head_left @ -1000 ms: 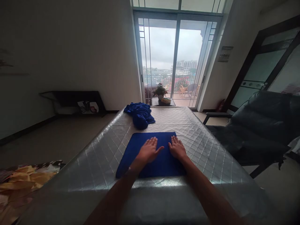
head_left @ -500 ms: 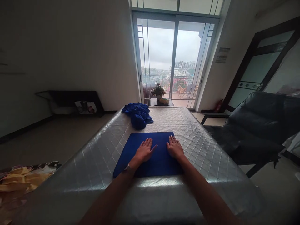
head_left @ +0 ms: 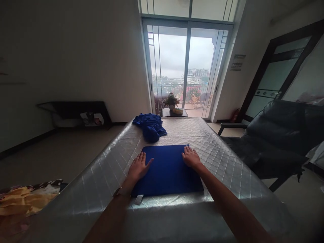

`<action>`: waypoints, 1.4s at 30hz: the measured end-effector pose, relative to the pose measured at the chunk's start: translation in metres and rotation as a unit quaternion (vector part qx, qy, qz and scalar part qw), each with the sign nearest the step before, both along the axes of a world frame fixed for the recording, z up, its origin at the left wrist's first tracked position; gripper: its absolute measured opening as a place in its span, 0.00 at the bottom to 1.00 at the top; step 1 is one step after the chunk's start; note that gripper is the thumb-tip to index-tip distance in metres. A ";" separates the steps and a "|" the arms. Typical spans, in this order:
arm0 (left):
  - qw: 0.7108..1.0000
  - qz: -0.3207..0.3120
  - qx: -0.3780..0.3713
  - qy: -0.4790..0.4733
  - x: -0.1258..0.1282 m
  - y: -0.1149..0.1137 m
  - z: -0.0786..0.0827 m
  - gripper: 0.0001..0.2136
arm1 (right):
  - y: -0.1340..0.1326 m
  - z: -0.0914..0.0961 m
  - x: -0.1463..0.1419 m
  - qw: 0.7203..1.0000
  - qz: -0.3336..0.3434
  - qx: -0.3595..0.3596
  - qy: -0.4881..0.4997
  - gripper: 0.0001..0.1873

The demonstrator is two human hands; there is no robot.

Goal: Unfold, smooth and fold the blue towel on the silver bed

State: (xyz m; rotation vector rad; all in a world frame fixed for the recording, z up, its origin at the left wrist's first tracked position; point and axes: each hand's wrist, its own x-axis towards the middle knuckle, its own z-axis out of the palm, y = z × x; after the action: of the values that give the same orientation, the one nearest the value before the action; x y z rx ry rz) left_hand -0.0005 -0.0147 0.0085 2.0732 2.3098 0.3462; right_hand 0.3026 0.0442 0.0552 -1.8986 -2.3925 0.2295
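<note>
A flat blue cloth rectangle [head_left: 168, 172], apparently folded fabric, lies on the silver quilted table cover [head_left: 222, 165]. A small white tag [head_left: 139, 199] sticks out at its near left corner. My left hand [head_left: 139, 166] rests flat along the cloth's left edge, fingers stretched and thumb spread inward. On the right edge, near the far corner, lies my right hand [head_left: 190, 156], its fingers extended over the fabric. Neither hand grips anything. Beyond the rectangle, a crumpled blue cloth [head_left: 150, 127] sits at the far left of the table.
A black armchair [head_left: 273, 141] stands close to the table's right side. Yellowish cloth [head_left: 25, 200] is heaped at the lower left. Past the far edge, a small stand holds a potted plant [head_left: 171, 100] before glass sliding doors [head_left: 168, 57].
My left hand has slid left from the middle of the blue cloth to its left edge. The right hand stays near the right edge. A white tag now shows at the near left corner.
</note>
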 end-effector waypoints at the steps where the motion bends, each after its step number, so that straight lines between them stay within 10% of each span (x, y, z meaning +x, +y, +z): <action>1: 1.000 0.000 0.002 0.001 0.000 0.000 -0.001 0.46 | 0.005 0.001 -0.001 1.000 0.001 0.009 0.006 0.34; 17: 0.999 0.004 0.011 0.049 0.000 -0.003 0.002 0.46 | 0.029 -0.024 -0.001 0.999 -0.013 0.008 0.044 0.36; 26: 0.966 -0.258 0.002 -0.010 0.137 0.040 0.017 0.35 | 0.028 -0.026 0.000 0.999 -0.001 0.027 0.043 0.34; 31: 0.960 -0.276 0.007 -0.053 0.188 0.086 0.022 0.34 | 0.027 -0.027 0.006 0.999 0.029 0.020 0.017 0.33; 42: 0.987 -0.140 -0.072 -0.015 0.121 0.082 0.018 0.38 | 0.028 -0.023 -0.001 0.998 -0.008 0.017 0.063 0.34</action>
State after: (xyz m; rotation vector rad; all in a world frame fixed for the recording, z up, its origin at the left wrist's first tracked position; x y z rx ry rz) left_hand 0.1202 0.0678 0.0269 2.2586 1.9257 0.1944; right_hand 0.3014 0.0724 0.0323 -1.8293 -2.2850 0.2969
